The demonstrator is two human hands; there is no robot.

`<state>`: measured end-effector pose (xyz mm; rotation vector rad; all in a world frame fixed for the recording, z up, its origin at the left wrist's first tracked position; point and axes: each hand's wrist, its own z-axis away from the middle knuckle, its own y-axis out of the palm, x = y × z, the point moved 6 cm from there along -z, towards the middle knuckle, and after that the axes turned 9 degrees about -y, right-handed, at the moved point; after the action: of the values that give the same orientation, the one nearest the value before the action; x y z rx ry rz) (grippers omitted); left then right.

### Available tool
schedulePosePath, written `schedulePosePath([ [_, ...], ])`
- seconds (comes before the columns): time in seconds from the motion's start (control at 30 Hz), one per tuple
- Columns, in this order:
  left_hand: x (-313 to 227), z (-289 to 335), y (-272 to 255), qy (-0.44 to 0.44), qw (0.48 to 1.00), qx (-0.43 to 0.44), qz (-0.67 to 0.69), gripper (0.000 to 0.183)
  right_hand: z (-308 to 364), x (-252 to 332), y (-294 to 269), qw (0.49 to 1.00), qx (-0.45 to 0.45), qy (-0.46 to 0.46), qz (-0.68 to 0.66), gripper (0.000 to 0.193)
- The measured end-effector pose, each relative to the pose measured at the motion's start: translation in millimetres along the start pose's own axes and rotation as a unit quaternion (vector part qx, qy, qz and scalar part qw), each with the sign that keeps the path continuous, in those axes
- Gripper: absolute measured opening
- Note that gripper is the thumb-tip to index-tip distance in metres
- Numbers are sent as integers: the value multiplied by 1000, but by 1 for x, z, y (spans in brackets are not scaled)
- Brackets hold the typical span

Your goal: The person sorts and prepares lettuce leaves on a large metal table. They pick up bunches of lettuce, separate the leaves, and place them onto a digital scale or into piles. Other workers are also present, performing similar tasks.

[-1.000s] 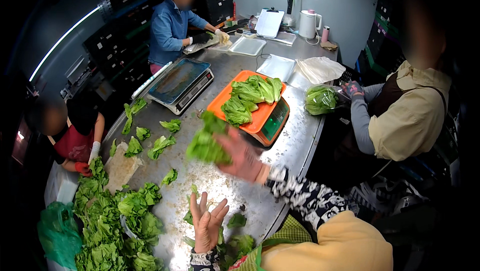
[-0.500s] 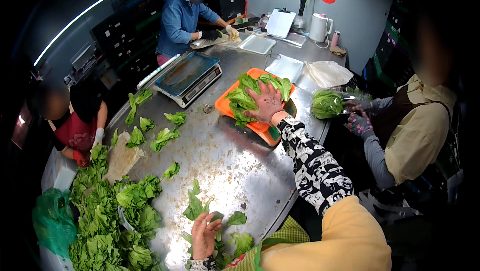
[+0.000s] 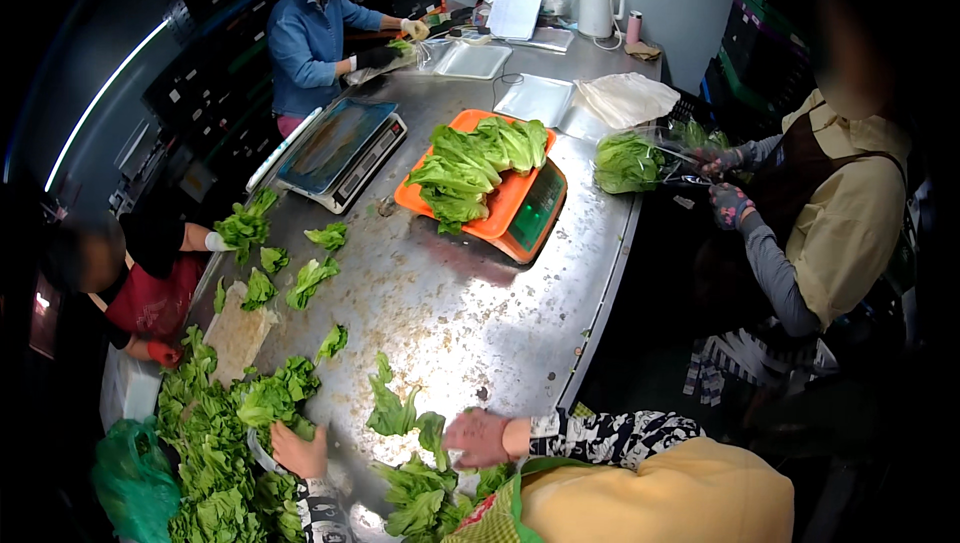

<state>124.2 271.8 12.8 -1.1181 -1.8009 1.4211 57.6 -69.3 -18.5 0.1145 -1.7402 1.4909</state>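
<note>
In the head view there were two scales [image 3: 338, 158], two hands and one lettuce heap [image 3: 205, 443] by the table's [image 3: 450, 313] left near corner. The left hand [image 3: 299, 450] touched the heap; the right hand [image 3: 480, 438] was beside loose leaves [image 3: 393, 411] near the near edge. I couldn't tell if either set of fingers gripped. The lettuce looked green and crinkly.

The wide grey metal table [image 3: 440, 288] is shiny, but brownish spots make its surface look rough. The shallow orange tray [image 3: 513, 200] seems smooth plastic, the crumpled green bag [image 3: 135, 483] thin glossy plastic. The plain yellow garment [image 3: 655, 498] is matt cloth; the heaped green lettuce [image 3: 212, 458] looks wrinkled.
</note>
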Motion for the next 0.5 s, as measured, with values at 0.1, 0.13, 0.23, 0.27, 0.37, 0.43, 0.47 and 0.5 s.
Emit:
schedulePosePath([
  [0.1, -16, 4, 1, 12, 998, 23, -50, 93, 7, 23, 14, 993, 112, -19, 21, 42],
  [0.13, -19, 3, -3, 4, 999, 17, -39, 93, 10, 18, 20, 995, 98, -24, 20, 41],
  [0.23, -26, 3, -31, 4, 997, -67, -32, 97, 10, 13, 20, 994, 102, -17, 34, 39],
  [0.27, -23, 4, -33, 46, 994, -94, -25, 102, 9, 13, 18, 992, 118, -15, 40, 38],
  [0.37, -56, -4, -54, 97, 992, -66, -36, 86, 21, 21, 6, 977, 133, -99, 137, 34],
  [0.43, -48, -23, -28, 152, 988, -34, -19, 81, 22, 22, -1, 992, 36, -70, 95, 33],
  [0.47, -44, -31, -21, 141, 989, -10, -46, 57, 17, 27, -6, 994, 39, -71, 72, 34],
  [0.5, -25, -36, -10, 164, 981, -98, -23, 29, 12, 32, -7, 995, 39, -70, 51, 35],
])
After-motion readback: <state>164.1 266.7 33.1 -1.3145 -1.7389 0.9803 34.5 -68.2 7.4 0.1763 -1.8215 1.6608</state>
